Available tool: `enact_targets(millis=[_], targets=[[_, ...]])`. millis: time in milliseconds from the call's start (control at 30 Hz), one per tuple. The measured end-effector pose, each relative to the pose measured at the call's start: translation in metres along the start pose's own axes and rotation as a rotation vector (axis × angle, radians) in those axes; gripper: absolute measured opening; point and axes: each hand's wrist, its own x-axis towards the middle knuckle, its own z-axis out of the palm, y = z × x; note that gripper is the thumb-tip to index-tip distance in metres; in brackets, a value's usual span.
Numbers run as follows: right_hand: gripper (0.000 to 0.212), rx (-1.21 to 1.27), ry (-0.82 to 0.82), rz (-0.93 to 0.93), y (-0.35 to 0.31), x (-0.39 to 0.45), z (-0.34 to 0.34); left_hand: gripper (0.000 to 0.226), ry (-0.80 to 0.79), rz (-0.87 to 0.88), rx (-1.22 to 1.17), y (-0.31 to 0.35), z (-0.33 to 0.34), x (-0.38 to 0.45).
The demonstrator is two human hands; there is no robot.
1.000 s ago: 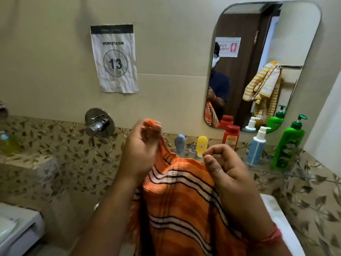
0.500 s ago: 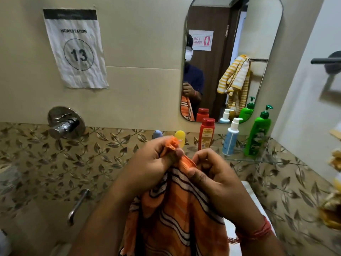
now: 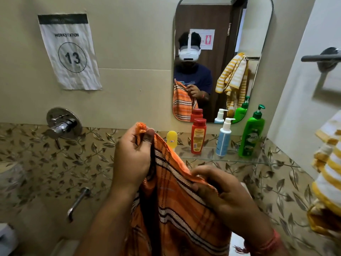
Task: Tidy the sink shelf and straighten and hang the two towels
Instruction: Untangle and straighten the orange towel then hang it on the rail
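Note:
An orange towel with white and dark stripes hangs in front of me. My left hand pinches its top corner between thumb and fingers. Lower and to the right, my right hand grips the towel's upper edge. A yellow-and-white striped towel hangs bunched at the right edge. On the glass shelf under the mirror stand a yellow bottle, a red bottle, a white-and-blue pump bottle and a green pump bottle.
A towel bar sticks out from the right wall above the yellow towel. A chrome mixer valve and a spout are on the left wall. The mirror reflects me and both towels. A paper sign reads 13.
My right hand slid down and right along the towel's edge, away from my left hand, spreading the cloth. The view shifted, so the towel bar and yellow towel show more.

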Motion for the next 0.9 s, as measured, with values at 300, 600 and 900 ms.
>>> enact_targets(millis=[300,600,900], targets=[[0.032,-0.456,-0.146,-0.114,0.008,-0.003,-0.015,0.025,0.002,0.019,0.051,0.013,0.026,-0.009],[0.04,-0.433,0.046,-0.005,0.005,0.012,-0.007,0.044,-0.004,0.037,0.062,0.023,0.035,-0.009],[0.027,-0.144,0.201,0.208,-0.004,0.035,0.01,0.02,-0.063,0.071,0.06,0.022,0.034,-0.003]])
